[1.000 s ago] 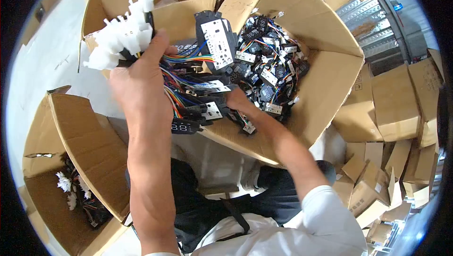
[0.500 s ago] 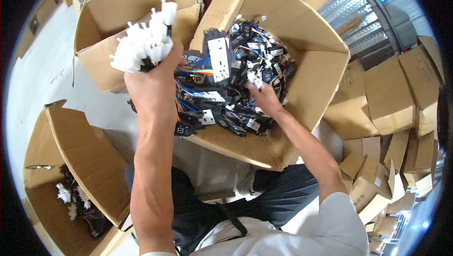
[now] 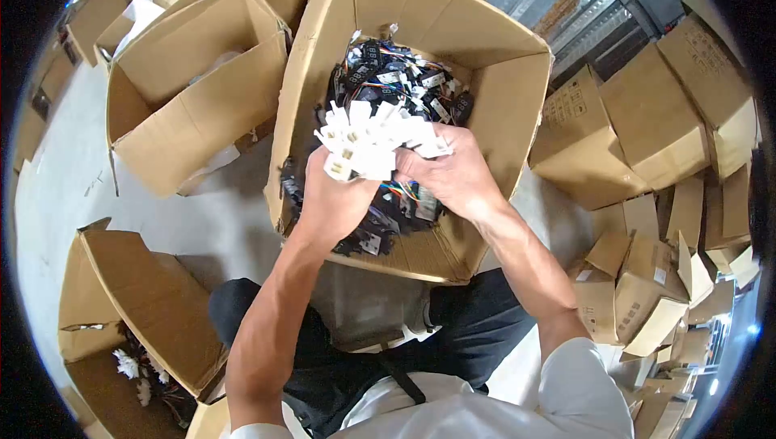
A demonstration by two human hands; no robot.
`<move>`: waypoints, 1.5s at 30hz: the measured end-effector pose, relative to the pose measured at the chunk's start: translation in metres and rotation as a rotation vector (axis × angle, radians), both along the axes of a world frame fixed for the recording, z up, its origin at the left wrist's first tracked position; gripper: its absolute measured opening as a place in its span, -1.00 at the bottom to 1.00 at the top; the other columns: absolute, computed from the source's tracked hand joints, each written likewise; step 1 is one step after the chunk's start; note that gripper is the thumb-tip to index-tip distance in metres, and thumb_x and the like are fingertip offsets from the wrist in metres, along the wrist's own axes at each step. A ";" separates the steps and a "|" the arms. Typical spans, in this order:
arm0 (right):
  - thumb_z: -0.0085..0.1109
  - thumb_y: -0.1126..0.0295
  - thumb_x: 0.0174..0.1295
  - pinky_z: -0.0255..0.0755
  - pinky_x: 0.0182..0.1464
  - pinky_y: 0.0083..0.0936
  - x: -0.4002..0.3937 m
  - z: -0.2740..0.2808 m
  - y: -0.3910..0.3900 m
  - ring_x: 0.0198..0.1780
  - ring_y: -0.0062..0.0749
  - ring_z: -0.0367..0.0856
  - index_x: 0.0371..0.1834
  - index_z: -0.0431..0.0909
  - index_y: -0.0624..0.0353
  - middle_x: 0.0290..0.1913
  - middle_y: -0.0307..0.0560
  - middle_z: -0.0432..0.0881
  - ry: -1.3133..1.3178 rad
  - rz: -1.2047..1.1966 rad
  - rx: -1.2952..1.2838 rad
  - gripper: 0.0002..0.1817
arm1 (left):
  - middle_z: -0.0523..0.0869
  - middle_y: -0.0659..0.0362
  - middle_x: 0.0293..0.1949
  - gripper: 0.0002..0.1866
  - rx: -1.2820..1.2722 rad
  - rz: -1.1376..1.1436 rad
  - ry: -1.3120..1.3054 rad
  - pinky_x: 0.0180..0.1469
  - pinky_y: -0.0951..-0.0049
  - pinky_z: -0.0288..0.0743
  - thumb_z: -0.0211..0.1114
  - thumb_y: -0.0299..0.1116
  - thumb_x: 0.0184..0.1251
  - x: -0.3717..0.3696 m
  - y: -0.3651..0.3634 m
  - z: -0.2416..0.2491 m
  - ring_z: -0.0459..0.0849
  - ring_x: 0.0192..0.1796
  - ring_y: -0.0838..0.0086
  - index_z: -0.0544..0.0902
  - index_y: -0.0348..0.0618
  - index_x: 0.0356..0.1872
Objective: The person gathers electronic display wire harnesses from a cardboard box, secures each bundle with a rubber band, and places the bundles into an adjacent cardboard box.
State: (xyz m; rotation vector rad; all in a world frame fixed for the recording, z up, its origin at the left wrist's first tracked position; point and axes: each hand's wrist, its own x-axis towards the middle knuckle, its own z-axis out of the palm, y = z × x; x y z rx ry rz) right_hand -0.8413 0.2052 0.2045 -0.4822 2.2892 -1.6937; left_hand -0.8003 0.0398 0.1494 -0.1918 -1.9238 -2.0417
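A thick bunch of white plug connectors [image 3: 364,136] is gripped in my left hand [image 3: 335,204], its plug faces turned upward. Pressed up close on the right, my right hand [image 3: 461,172] is closed on more white connectors [image 3: 428,141] that meet the bunch. Both hands are over a large cardboard box [image 3: 505,107] holding a pile of small black display modules [image 3: 384,67] with coloured wires and white plugs. Below my hands, more modules and wires hang or lie; which of them belong to the held connectors is partly hidden.
At lower left, an open cardboard box [image 3: 145,277] contains wired parts with white connectors [image 3: 128,365]. Another open box [image 3: 194,99] stands at upper left. Stacked cartons [image 3: 638,124] fill the right side, near a metal grating [image 3: 550,2].
My left hand has brought the bunch right and down over the box. My right hand has risen from the pile with connectors to meet it. The view has shifted slightly.
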 end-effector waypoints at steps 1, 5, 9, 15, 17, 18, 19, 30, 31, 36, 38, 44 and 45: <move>0.39 0.46 0.26 0.52 -0.23 -0.64 -0.002 -0.002 0.000 -0.23 -0.68 0.62 -0.09 0.70 0.30 -0.18 -0.19 0.74 -0.068 0.115 -0.137 -0.80 | 0.77 0.24 -0.14 -0.77 0.001 -0.049 -0.002 -0.01 0.49 0.54 0.31 -0.58 0.30 -0.001 -0.001 -0.002 0.66 -0.10 0.62 0.67 -0.29 -0.03; 0.35 0.49 0.29 0.61 -0.05 -0.62 -0.007 0.003 0.008 -0.15 -0.58 0.70 -0.05 0.70 0.32 -0.21 -0.13 0.76 -0.077 0.210 -0.140 -0.79 | 0.74 0.22 -0.05 -0.70 -0.030 -0.115 0.041 0.05 0.47 0.52 0.32 -0.57 0.29 -0.002 -0.009 -0.011 0.65 -0.05 0.57 0.64 -0.26 0.05; 0.37 0.49 0.28 0.56 -0.01 -0.56 -0.007 0.019 0.008 -0.11 -0.62 0.64 -0.15 0.73 0.36 -0.12 -0.09 0.75 -0.177 0.189 0.122 -0.84 | 0.75 0.21 -0.04 -0.65 -0.222 -0.155 0.096 0.09 0.46 0.52 0.38 -0.56 0.26 0.000 -0.013 -0.001 0.67 -0.01 0.53 0.65 -0.24 0.08; 0.39 0.42 0.27 0.53 -0.11 -0.56 -0.036 0.000 0.012 -0.22 -0.60 0.63 -0.08 0.74 0.28 -0.25 -0.16 0.75 0.236 0.101 -0.030 -0.79 | 0.77 0.17 -0.11 -0.74 -0.353 0.288 0.362 0.07 0.40 0.56 0.43 -0.56 0.24 -0.013 -0.035 -0.002 0.70 -0.07 0.48 0.68 -0.23 -0.05; 0.34 0.34 0.32 0.53 -0.11 -0.57 -0.066 -0.009 0.029 -0.24 -0.59 0.63 -0.08 0.74 0.28 -0.26 -0.19 0.75 0.208 -0.093 0.043 -0.76 | 0.78 0.16 -0.19 -0.81 -0.099 0.421 0.282 0.04 0.41 0.58 0.40 -0.59 0.27 -0.008 -0.057 0.018 0.72 -0.13 0.46 0.67 -0.26 -0.10; 0.30 0.29 0.34 0.51 -0.16 -0.58 -0.080 -0.020 0.037 -0.27 -0.59 0.62 -0.15 0.75 0.27 -0.31 -0.19 0.74 0.169 -0.191 0.048 -0.76 | 0.78 0.16 -0.23 -0.84 0.036 0.571 0.255 0.02 0.42 0.59 0.38 -0.60 0.29 -0.002 -0.062 0.042 0.72 -0.16 0.45 0.67 -0.27 -0.12; 0.24 0.29 0.36 0.48 -0.24 -0.56 -0.102 -0.048 0.052 -0.32 -0.59 0.61 -0.25 0.75 0.25 -0.36 -0.19 0.72 0.096 -0.268 0.107 -0.76 | 0.78 0.15 -0.25 -0.84 0.126 0.620 0.247 0.01 0.42 0.60 0.38 -0.60 0.31 0.003 -0.069 0.057 0.72 -0.16 0.46 0.66 -0.27 -0.12; 0.37 0.13 0.10 0.54 0.02 -0.16 -0.136 -0.299 0.083 -0.08 0.08 0.71 -0.08 0.66 0.28 -0.17 0.24 0.73 0.073 -0.483 0.847 -0.54 | 0.71 0.21 -0.24 -0.80 0.295 0.897 0.018 -0.12 0.48 0.58 0.38 -0.57 0.32 0.015 -0.117 0.034 0.69 -0.24 0.54 0.63 -0.30 -0.07; 0.44 0.14 0.05 0.56 0.02 -0.20 -0.139 -0.305 0.080 -0.08 0.01 0.73 0.01 0.63 0.28 -0.16 0.20 0.74 0.040 -0.517 0.790 -0.47 | 0.71 0.21 -0.25 -0.80 0.316 0.869 0.014 -0.13 0.49 0.58 0.37 -0.57 0.32 0.015 -0.117 0.033 0.69 -0.25 0.54 0.63 -0.30 -0.07; 0.45 0.10 0.05 0.58 -0.05 -0.25 -0.151 -0.325 0.087 -0.17 -0.11 0.76 -0.15 0.71 0.28 -0.24 0.10 0.77 0.164 -0.641 0.742 -0.54 | 0.71 0.21 -0.28 -0.81 0.271 0.862 0.031 -0.13 0.49 0.58 0.38 -0.60 0.30 0.009 -0.117 0.036 0.69 -0.27 0.55 0.63 -0.28 -0.09; 0.32 0.10 0.16 0.55 -0.07 -0.15 -0.140 -0.293 0.086 -0.20 0.13 0.72 -0.16 0.73 0.23 -0.33 0.23 0.72 0.168 -0.591 0.730 -0.61 | 0.71 0.21 -0.28 -0.82 0.279 0.876 0.008 -0.13 0.50 0.57 0.39 -0.60 0.30 0.006 -0.120 0.035 0.69 -0.27 0.55 0.63 -0.28 -0.11; 0.18 0.23 0.36 0.52 -0.22 -0.18 -0.090 -0.279 0.054 -0.36 0.07 0.65 -0.25 0.60 0.28 -0.38 0.18 0.68 0.343 -0.805 0.442 -0.72 | 0.76 0.16 -0.33 -0.82 0.309 0.858 -0.009 -0.17 0.45 0.60 0.43 -0.46 0.28 -0.001 -0.122 0.029 0.72 -0.28 0.50 0.68 -0.27 -0.15; 0.16 0.26 0.40 0.50 -0.25 -0.22 -0.079 -0.275 0.041 -0.39 -0.08 0.64 -0.21 0.55 0.28 -0.37 0.10 0.68 0.380 -0.718 0.213 -0.75 | 0.76 0.16 -0.33 -0.82 0.326 0.844 -0.017 -0.17 0.45 0.60 0.43 -0.47 0.28 -0.001 -0.119 0.032 0.71 -0.28 0.49 0.68 -0.27 -0.15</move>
